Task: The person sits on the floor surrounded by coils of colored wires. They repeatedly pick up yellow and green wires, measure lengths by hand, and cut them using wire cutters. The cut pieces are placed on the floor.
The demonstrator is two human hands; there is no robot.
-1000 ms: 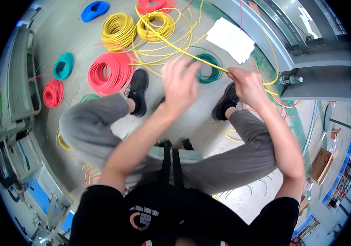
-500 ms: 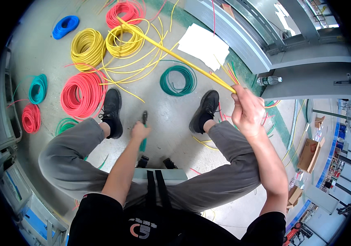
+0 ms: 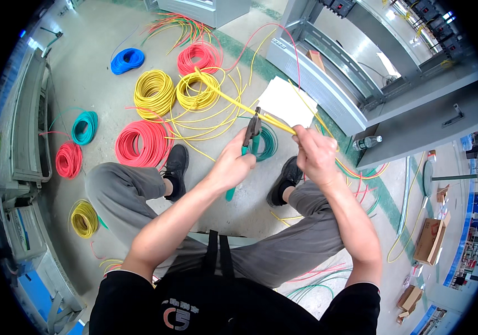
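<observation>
My left hand [image 3: 232, 166] is closed around green-handled pliers [image 3: 253, 127], with their dark jaws pointing away from me. The jaws meet the yellow wires [image 3: 229, 99] in this view; whether they bite on them I cannot tell. My right hand [image 3: 317, 156] pinches those wires near their close end, to the right of the pliers. From there the wires stretch up and left toward a yellow coil [image 3: 196, 100] on the floor. A dark green coil [image 3: 267, 146] lies behind the pliers, partly hidden by them.
Red coils [image 3: 138, 146], another yellow coil [image 3: 154, 91], a teal coil [image 3: 85, 127] and a blue coil [image 3: 128, 60] lie on the left. White sheets [image 3: 288, 101] rest beside a grey metal cabinet [image 3: 328, 89]. A plastic bottle [image 3: 367, 143] lies by the cabinet panel; cardboard boxes [image 3: 431, 240] stand farther right.
My left hand has risen from between my knees, bringing the pliers up to the yellow wires. The right hand keeps its hold, slightly lower and farther left. The view has shifted.
</observation>
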